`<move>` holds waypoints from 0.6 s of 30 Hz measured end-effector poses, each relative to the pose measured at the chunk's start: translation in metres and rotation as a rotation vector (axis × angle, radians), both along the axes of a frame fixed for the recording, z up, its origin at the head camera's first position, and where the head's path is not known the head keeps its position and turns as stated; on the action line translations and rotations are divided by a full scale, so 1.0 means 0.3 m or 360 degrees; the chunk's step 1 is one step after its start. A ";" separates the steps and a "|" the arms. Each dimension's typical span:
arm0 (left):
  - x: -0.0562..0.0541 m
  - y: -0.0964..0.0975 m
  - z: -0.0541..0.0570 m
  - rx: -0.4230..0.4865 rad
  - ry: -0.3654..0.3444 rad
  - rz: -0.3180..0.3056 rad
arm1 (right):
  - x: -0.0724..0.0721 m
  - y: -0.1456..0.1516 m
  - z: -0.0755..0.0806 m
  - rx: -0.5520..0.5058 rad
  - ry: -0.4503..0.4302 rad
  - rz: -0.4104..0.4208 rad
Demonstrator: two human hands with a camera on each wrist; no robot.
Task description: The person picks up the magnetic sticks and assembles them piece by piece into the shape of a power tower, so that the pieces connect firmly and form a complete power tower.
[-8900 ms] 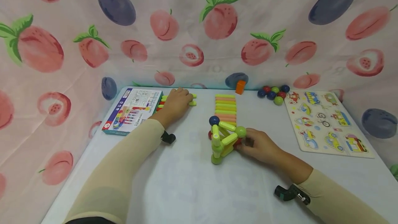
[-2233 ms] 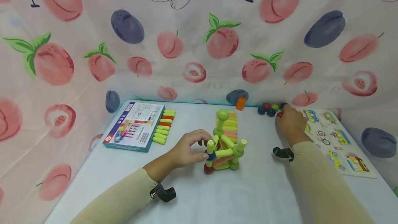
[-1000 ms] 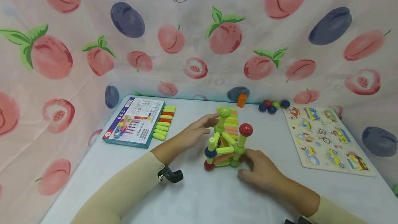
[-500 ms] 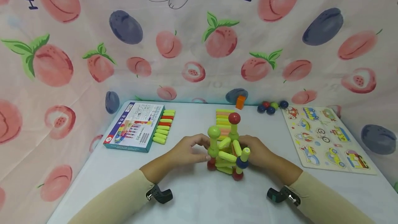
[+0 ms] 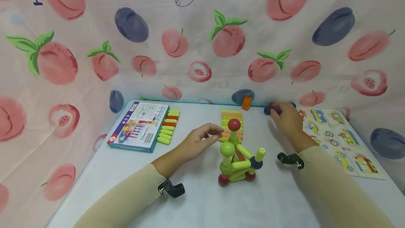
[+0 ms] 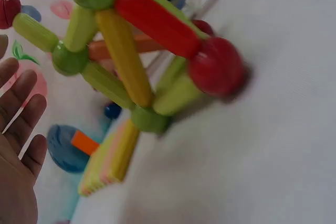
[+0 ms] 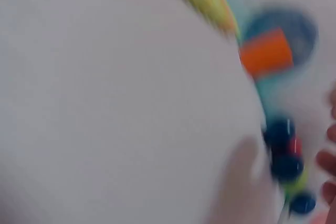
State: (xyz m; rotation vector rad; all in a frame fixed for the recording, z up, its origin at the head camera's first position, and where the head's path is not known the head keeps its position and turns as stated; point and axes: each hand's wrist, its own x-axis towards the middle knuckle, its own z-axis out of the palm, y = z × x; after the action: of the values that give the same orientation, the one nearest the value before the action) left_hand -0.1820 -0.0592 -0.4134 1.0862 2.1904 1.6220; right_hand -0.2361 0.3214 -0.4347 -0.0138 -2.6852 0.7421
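A frame of magnetic sticks and balls (image 5: 242, 166) stands at the table's middle, green, yellow and red sticks joined by green, red and blue balls. Upright sticks on top bear a red ball (image 5: 234, 125) and a green ball (image 5: 227, 149); the stick over the blue ball is bare. My left hand (image 5: 200, 140) hovers behind and left of the frame, fingers loosely bent and holding nothing; the left wrist view shows them apart from it. At the back right, my right hand (image 5: 288, 120) reaches over loose blue, red and green balls (image 7: 287, 167), partly hiding them; its fingers are spread beside them.
A row of yellow, green and orange sticks (image 5: 232, 113) lies behind the frame. On the left is a printed box (image 5: 139, 126) with green and red sticks (image 5: 167, 129) along its side. An orange block (image 5: 246, 103) stands at the back, and a picture puzzle board (image 5: 343, 143) lies right.
A red ball came from the pile onto an upright stick. Both hands then turned the frame round. My right hand has since left it for the balls; my left hand has drawn off it.
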 end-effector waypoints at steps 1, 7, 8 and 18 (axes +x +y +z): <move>-0.012 0.015 0.013 -0.0003 0.0021 -0.0005 | -0.023 0.027 -0.006 0.0091 -0.0092 -0.0055; -0.049 0.090 0.053 -0.0081 0.0089 -0.0146 | -0.097 0.086 -0.054 0.0328 -0.0464 -0.0130; -0.050 0.097 0.053 -0.0095 0.0090 -0.0148 | -0.098 0.086 -0.057 0.0336 -0.0471 -0.0148; -0.047 0.123 0.049 -0.0094 0.0049 -0.0152 | 0.160 -0.097 0.137 -0.0869 -0.0003 0.0580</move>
State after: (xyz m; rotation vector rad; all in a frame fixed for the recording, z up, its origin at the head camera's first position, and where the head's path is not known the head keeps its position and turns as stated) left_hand -0.1960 -0.0222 -0.3987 1.1874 2.1555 1.5009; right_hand -0.1881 0.2924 -0.3935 0.3437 -2.4242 1.5621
